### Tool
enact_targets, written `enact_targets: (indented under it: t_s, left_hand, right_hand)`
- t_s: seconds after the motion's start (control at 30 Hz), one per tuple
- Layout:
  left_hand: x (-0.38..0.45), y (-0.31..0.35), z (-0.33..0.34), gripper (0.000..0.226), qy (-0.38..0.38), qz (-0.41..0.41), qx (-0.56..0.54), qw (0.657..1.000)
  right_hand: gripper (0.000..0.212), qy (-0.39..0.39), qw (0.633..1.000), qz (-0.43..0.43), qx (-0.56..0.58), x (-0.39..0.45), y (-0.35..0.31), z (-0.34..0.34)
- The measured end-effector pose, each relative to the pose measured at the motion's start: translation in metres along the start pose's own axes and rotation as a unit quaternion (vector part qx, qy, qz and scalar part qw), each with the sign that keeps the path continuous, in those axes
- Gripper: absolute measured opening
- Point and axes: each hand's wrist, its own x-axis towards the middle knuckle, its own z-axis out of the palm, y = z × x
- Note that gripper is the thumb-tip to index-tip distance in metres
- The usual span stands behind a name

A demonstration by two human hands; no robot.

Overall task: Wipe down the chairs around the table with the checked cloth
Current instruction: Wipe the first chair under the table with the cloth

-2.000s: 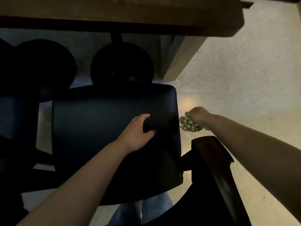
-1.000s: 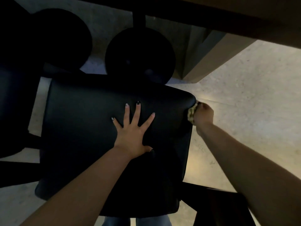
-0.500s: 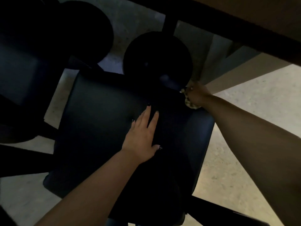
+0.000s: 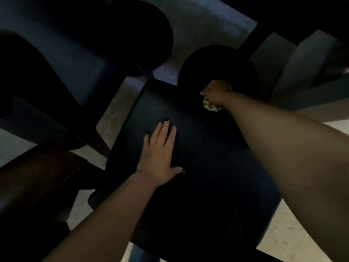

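A black padded chair seat fills the middle of the view, seen from above in dim light. My left hand lies flat on the seat, fingers straight and close together, holding nothing. My right hand is at the seat's far edge, closed around the bunched checked cloth, which shows as a pale crumpled wad under the fist and presses on the seat edge.
A second dark chair stands to the left, with a wooden armrest at lower left. Two round black bases sit on the grey floor under the table. Pale floor shows at lower right.
My right hand with the cloth has travelled from the seat's right side around the far right corner onto the far edge. My left hand's fingers have closed together, and the view has swung right.
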Motion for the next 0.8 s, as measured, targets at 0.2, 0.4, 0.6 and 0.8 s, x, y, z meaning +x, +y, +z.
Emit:
enact_targets:
  t_s: [0.2,0.4,0.6,0.8]
  left_hand:
    - [-0.011,-0.007,0.009,0.129,0.049,-0.09,-0.081,0.991]
    - [-0.03,-0.014,0.021,0.123,0.089,-0.179,-0.146,0.969]
    - [-0.048,-0.019,0.033,0.131,0.048,-0.19,-0.142,0.97]
    - [-0.052,-0.028,0.036,0.15,0.013,-0.16,-0.122,0.979]
  right_hand:
    - [0.039,0.013,0.997,-0.06,-0.035,0.015,-0.076,0.041]
    - [0.037,0.002,0.987,-0.154,-0.055,0.016,-0.129,0.077]
    - [0.041,0.064,0.931,-0.325,-0.155,-0.012,-0.126,0.096]
    - [0.036,0.093,0.884,-0.356,-0.287,-0.03,-0.125,0.124]
